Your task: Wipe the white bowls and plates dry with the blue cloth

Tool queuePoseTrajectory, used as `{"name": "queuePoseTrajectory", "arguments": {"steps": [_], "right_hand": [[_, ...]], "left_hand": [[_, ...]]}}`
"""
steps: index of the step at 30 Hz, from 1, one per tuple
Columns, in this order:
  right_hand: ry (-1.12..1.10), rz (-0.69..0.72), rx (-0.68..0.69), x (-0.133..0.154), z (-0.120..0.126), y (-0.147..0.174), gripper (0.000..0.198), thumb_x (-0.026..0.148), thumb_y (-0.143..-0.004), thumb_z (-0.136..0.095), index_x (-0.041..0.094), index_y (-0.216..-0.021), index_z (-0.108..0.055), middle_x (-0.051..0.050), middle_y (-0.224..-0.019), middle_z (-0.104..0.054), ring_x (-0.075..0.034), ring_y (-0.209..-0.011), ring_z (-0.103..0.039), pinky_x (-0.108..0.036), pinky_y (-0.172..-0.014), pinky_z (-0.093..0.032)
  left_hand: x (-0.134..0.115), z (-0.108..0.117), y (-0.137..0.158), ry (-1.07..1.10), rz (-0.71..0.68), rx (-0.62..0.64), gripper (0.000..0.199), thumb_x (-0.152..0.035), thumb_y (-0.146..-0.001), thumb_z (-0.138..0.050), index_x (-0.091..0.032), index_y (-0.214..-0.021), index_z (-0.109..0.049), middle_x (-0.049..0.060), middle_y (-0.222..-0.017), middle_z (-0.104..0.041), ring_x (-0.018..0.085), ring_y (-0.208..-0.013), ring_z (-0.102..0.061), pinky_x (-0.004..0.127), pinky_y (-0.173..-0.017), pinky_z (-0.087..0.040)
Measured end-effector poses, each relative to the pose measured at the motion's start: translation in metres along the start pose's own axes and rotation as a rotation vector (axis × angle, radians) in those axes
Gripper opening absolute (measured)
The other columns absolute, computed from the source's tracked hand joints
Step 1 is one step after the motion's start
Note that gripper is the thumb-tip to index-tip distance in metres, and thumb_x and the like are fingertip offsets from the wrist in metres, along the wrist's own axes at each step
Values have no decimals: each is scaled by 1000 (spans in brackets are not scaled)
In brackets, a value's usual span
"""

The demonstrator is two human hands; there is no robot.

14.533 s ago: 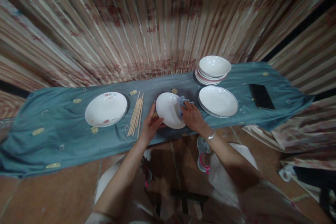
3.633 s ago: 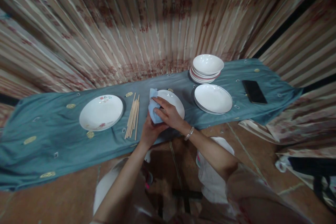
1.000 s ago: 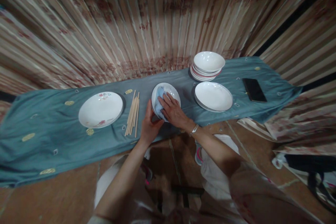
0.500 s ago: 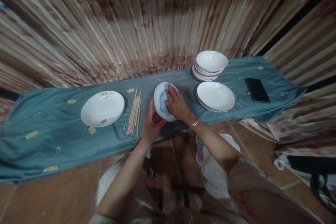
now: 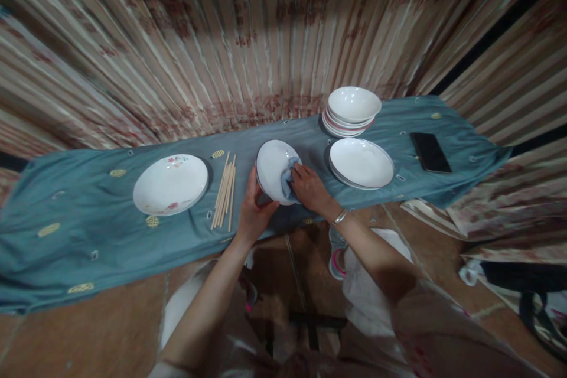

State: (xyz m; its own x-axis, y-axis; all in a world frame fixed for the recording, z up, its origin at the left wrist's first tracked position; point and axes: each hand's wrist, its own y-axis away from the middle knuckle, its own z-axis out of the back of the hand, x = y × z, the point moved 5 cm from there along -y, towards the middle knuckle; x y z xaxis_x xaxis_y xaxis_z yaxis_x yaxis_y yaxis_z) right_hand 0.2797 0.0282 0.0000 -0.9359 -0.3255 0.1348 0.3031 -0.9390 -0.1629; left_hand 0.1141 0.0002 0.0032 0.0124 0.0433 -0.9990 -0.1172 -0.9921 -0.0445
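A white plate with a thin dark rim (image 5: 272, 165) is tilted above the cloth-covered table, in the middle of the view. My left hand (image 5: 256, 209) grips its lower left edge, thumb toward the front and fingers along the side. My right hand (image 5: 310, 189) is closed on a crumpled blue cloth (image 5: 287, 180) and presses it against the right part of the plate's upper face. A bundle of wooden chopsticks (image 5: 225, 195) lies just left of my left hand.
A flowered plate (image 5: 170, 183) lies at the left. To the right are stacked white plates (image 5: 361, 162), a stack of bowls (image 5: 354, 105) behind them, and a black phone (image 5: 430, 152). The teal tablecloth (image 5: 110, 236) covers a narrow table before a pleated curtain (image 5: 274, 41).
My right hand has moved the blue cloth from the plate's middle toward its right edge, uncovering more of the white surface. My left hand keeps its hold.
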Motion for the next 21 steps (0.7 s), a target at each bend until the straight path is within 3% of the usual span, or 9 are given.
{"name": "queuePoseTrajectory", "arguments": {"steps": [5,13,21], "right_hand": [[-3,30,69,0,4,8,32,5,-95,-44,4,-118,-66,-25,-133,-62,-29,-124,-60,-43,-107,-47],[-96,130,83,1,11,17,19,7,-93,-56,8,-105,-70,-20,-119,-71,-27,-116,-67,-42,-106,-50],[-264,186,62,15,21,25,22,9,-93,-60,10,-111,-72,-20,-128,-69,-27,-120,-66,-42,-105,-53]], "left_hand": [[-1,1,-2,-7,-10,0,114,-29,-67,-85,-20,-161,-22,13,-127,-69,29,-119,-64,42,-98,-55],[-1,1,-1,22,9,3,115,-30,-65,-86,-19,-160,-23,15,-130,-67,30,-121,-62,41,-93,-58],[-2,-2,-1,64,11,5,112,-23,-65,-83,-21,-160,-23,14,-132,-67,27,-119,-63,36,-88,-60]]}}
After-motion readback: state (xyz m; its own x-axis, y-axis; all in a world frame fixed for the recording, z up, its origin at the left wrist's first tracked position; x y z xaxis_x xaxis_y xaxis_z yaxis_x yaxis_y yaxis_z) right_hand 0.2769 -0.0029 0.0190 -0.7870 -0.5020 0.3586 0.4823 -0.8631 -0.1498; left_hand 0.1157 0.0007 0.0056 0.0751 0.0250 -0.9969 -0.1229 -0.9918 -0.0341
